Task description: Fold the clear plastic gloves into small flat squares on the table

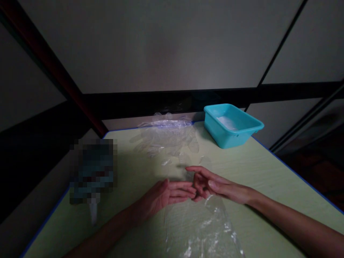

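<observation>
Holding the bare left hand (163,195) out over a pale green, blue-edged table (268,179), turning its palm partly upward and stretching its fingers straight, gripping nothing visible. Setting its fingertips against or just behind the curled fingers of the bare right hand (215,185); not being able to tell touch from overlap. Pointing the right index finger across toward the left, while bending the other fingers inward beside the thumb.

Having a thin, clear, wrinkled plastic film (200,233) lying on the table just below both hands, with its upper edge beside the right hand's fingers; not being able to tell of any pinch on it there. Facing a loose heap of translucent, glove-shaped plastic pieces (169,138) beyond the hands, with small clear plastic bits (166,162) lying between heap and hands.

Seeing a turquoise, rectangular plastic basin (236,140) standing beyond the right hand and farther right, well apart, containing something whitish (228,123). Seeing also a pixel-blurred, dark greenish item (92,172) well left of the left hand, too obscured for naming. Facing pale grey panels (166,53) behind the table, beyond both hands.
</observation>
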A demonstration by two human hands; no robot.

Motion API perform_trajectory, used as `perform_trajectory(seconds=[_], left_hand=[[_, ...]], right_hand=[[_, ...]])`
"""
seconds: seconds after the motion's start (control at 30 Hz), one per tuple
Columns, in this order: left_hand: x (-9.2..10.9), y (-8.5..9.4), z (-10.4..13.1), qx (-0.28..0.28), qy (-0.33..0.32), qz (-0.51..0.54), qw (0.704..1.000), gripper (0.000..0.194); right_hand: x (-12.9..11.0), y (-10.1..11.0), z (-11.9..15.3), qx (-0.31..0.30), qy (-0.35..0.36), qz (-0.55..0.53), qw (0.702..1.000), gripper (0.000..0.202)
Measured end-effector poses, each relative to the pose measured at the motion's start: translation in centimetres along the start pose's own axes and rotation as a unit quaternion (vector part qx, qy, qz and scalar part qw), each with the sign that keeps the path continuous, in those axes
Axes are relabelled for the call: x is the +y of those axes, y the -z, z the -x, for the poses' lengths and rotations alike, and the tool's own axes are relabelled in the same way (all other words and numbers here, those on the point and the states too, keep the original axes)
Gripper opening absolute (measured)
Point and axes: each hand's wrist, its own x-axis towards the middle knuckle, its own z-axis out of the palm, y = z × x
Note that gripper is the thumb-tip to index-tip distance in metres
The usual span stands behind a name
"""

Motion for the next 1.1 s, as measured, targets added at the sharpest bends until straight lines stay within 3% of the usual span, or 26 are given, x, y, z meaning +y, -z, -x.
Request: perform_trajectory(seconds=[0.23,0.53,0.67,0.87,1.0,1.1], left_hand=[[-0.5,0.4,0.0,0.01,-0.005,0.051,0.999,0.059],[0.6,0.5,0.1,0.026,-0.025,0.143,0.989,0.053],[1.2,0.4,0.3,0.02,-0.034,0.166,0.985,0.052],[0.5,0.3,0.4,0.005,0.009,0.151,0.988,0.055],[0.0,0.5,0.3,0.022,0.023,0.151,0.988,0.05],[0.2,0.6,0.3,0.017,0.011,0.154,0.988,0.049]], right_hand=[[0.1,-0.5,0.1,0.018,0.016,0.121,0.992,0.047],[0.6,0.2,0.9,0.092,0.087,0.008,0.992,0.037],[0.0,0.2,1.1,0.066,0.079,0.0,0.995,0.035],[0.0,-0.5,0.9,0.026,0.027,0.062,0.997,0.036],[0.3,-0.6,1.0,0.036,-0.016,0.121,0.992,0.028],[0.2,-0.7,1.2,0.047,0.001,0.184,0.982,0.018]])
